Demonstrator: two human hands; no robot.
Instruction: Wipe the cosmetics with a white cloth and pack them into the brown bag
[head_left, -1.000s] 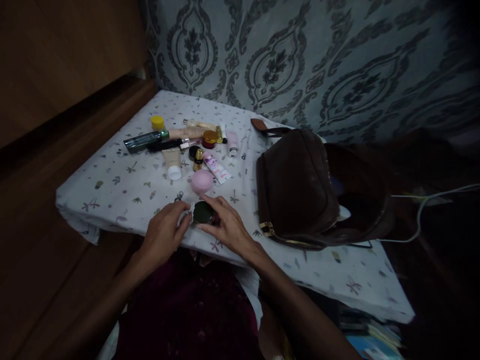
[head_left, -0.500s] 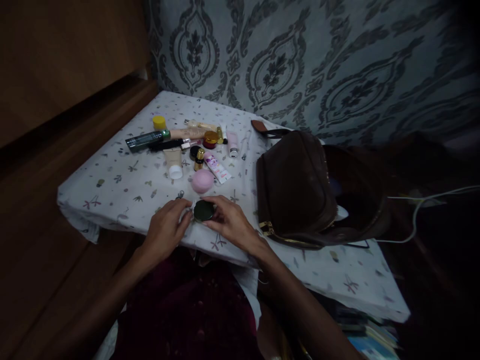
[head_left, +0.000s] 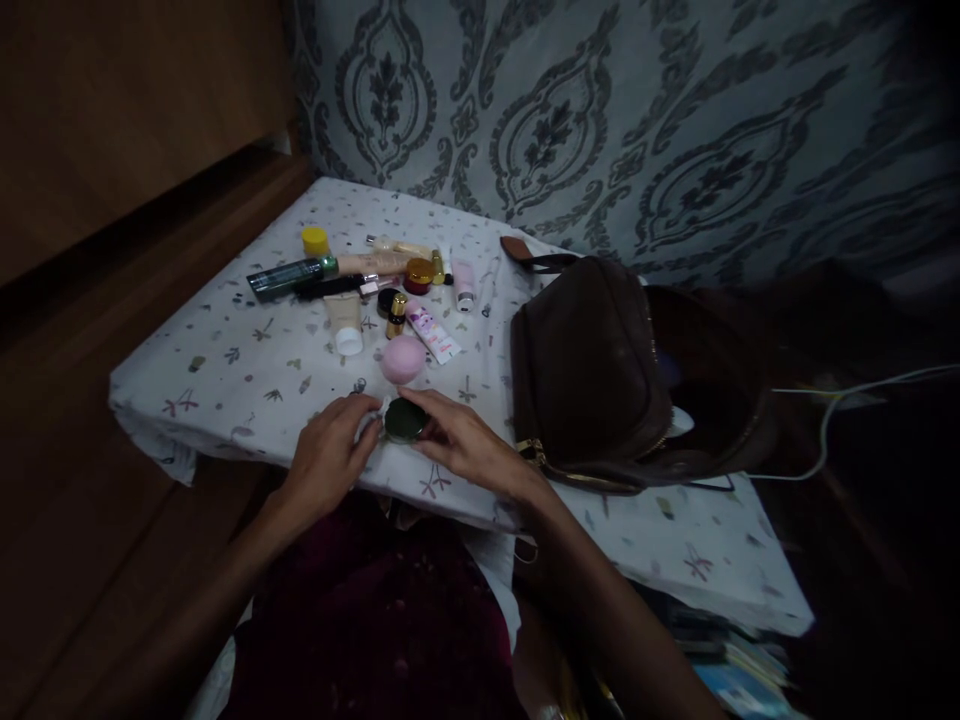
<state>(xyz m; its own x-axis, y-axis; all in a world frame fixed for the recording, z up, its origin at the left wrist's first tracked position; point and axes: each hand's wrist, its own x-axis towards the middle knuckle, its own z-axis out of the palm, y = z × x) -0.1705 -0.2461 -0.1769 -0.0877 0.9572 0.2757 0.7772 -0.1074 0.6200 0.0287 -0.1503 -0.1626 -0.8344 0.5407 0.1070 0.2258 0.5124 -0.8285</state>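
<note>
Near the front edge of the table, my right hand grips a dark green, round, flat container by its right side, thumb and fingers closed on it. My left hand is at the container's left side, its fingertips closed on a small whitish, tissue-like piece against the rim. What that piece is exactly, I cannot make out. Just beyond the container sits a pink rounded item. Behind it lie a white and pink tube, a small gold-capped bottle and a beige tube with a white cap.
A brown leather bag stands open on the right of the patterned tablecloth. Farther back lie a dark green tube, a yellow-lidded jar, an amber jar and a pale pink tube. A wooden cabinet borders the left.
The container has tilted slightly in my right hand, and its top looks flatter. Both hands stay at nearly the same place; the whole view has shifted a little.
</note>
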